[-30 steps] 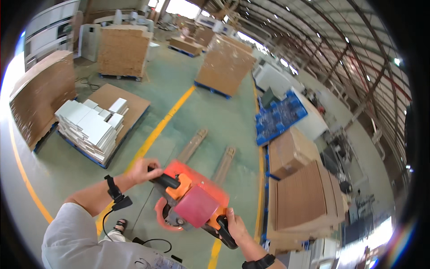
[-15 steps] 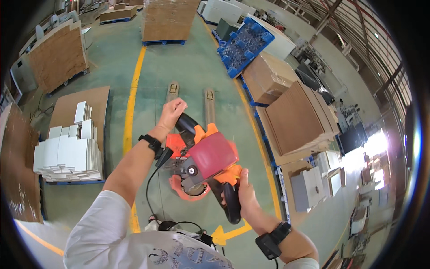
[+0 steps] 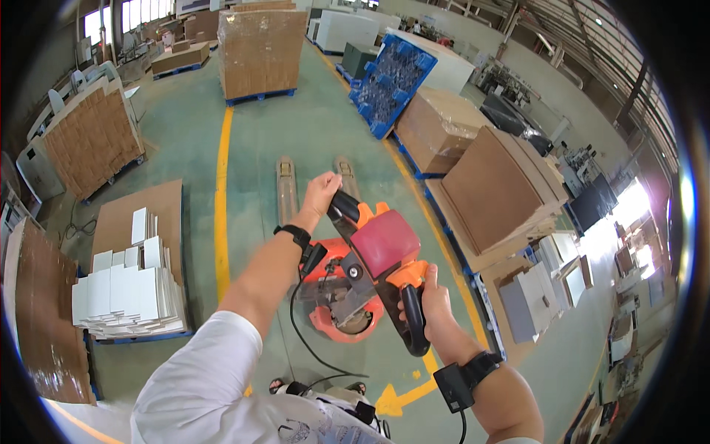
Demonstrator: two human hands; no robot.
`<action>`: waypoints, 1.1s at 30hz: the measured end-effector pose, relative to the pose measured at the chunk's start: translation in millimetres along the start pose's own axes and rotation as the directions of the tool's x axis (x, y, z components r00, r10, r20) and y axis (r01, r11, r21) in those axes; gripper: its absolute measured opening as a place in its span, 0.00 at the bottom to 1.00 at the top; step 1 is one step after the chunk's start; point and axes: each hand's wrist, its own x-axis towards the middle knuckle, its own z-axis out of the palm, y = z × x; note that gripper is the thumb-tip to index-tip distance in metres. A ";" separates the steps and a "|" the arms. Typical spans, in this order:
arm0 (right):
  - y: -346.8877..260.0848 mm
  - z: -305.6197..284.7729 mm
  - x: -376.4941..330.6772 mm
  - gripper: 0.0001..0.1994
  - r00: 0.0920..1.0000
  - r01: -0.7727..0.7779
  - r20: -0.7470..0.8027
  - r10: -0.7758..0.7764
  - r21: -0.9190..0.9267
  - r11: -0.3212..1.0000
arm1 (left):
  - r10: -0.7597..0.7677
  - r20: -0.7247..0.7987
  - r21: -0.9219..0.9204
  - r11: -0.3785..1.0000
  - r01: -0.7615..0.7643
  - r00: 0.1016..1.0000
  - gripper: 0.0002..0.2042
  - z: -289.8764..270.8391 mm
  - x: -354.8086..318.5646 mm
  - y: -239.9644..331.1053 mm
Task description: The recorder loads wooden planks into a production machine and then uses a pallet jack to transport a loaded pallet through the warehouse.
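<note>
Here both hands are gripping the pallet jack's handle (image 3: 377, 255), whose bar is running diagonally from far left to near right. The left hand (image 3: 322, 194) is closing round its far grip, the right hand (image 3: 429, 303) clamping the near black grip. The forks (image 3: 314, 185) are lying on the floor, pointing away beyond the orange pump base (image 3: 336, 303), between the yellow line (image 3: 220, 214) and the cardboard stacks (image 3: 488, 192) at right.

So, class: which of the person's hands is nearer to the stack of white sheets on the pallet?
Left. The left hand grips the handle's far end, on the side toward the white sheets; the right hand grips the near end, farther away.
</note>
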 end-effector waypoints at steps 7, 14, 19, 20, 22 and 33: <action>-16.4 -91.2 70.0 0.34 0.996 0.061 0.061 -0.061 0.012 0.998 | 0.017 -0.058 -0.014 1.000 -0.018 0.998 0.18 97.4 20.7 9.0; -53.2 -218.2 174.1 0.32 0.983 0.154 0.118 -0.143 -0.096 0.983 | 0.019 -0.209 0.012 1.000 -0.016 0.978 0.16 227.7 37.3 7.1; -100.1 -309.7 263.7 0.31 0.957 0.283 0.029 -0.288 -0.298 0.912 | 0.001 -0.432 0.189 0.978 0.089 0.902 0.15 323.3 45.9 23.4; -101.3 -331.8 302.9 0.31 0.888 0.409 -0.002 -0.459 -0.451 0.793 | 0.004 -0.439 0.234 0.966 0.110 0.899 0.15 344.4 49.9 29.6; -113.9 -373.4 364.9 0.31 0.786 0.500 0.005 -0.619 -0.595 0.630 | 0.013 -0.470 0.277 0.951 0.133 0.883 0.14 379.9 60.9 34.5; -280.1 -434.6 639.9 0.29 0.535 0.709 0.186 -0.824 -0.629 0.319 | 0.119 -0.001 0.535 0.839 -0.099 0.993 0.18 483.8 194.1 -19.6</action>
